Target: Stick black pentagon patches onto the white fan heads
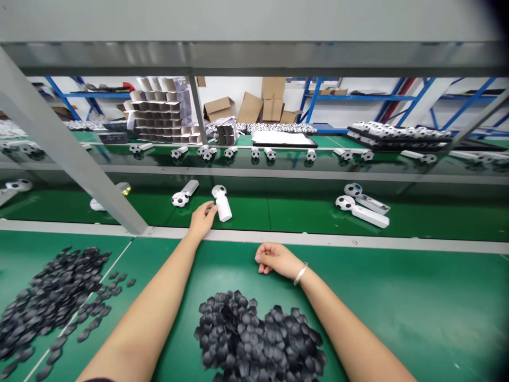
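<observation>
On the dark green belt lies a white-handled piece with a black-and-white football head. My left hand is at the left side of its handle, thumb and forefinger apart, the fingertips at its edge. Nearer to me, my right hand hovers over the green worktop with fingers curled and the thumb against them; whatever may be inside is hidden. Below it spreads a heap of small black five-sided pieces. Another football-headed piece rests left of my left hand.
A second heap of black pieces covers the left worktop. Two football-headed pieces lie right on the belt. A metal rail borders the belt, and a slanted grey post stands left. Stacked open boxes are beyond.
</observation>
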The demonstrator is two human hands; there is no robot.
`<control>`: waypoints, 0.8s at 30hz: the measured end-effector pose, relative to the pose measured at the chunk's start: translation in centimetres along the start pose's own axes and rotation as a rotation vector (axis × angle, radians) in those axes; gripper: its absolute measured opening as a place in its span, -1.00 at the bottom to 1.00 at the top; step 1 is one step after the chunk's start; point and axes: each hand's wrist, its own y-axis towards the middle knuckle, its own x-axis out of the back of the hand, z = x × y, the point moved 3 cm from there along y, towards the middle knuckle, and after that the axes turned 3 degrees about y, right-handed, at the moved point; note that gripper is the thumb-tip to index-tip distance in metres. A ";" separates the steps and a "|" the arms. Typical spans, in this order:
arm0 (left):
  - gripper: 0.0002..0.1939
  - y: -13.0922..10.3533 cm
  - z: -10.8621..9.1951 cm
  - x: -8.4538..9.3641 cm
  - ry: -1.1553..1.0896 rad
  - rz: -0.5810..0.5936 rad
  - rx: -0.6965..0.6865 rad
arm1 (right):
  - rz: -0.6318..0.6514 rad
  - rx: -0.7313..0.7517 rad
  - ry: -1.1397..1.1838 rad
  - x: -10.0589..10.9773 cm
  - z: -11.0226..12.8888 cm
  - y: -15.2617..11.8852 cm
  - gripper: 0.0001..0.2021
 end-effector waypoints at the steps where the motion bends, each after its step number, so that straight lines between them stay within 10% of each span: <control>1: -0.49 0.2 0.3 0.2 0.016 -0.037 -0.002 | -0.003 0.007 -0.009 -0.1 -0.1 0.0 -0.67; 7: -0.62 0.3 2.0 1.7 0.086 -0.114 0.029 | -0.019 0.035 -0.047 -0.5 -0.5 0.1 -0.68; 24: -0.70 -0.5 0.6 -0.2 0.145 0.176 -0.120 | -0.063 0.054 -0.092 -0.5 -0.7 0.2 -0.73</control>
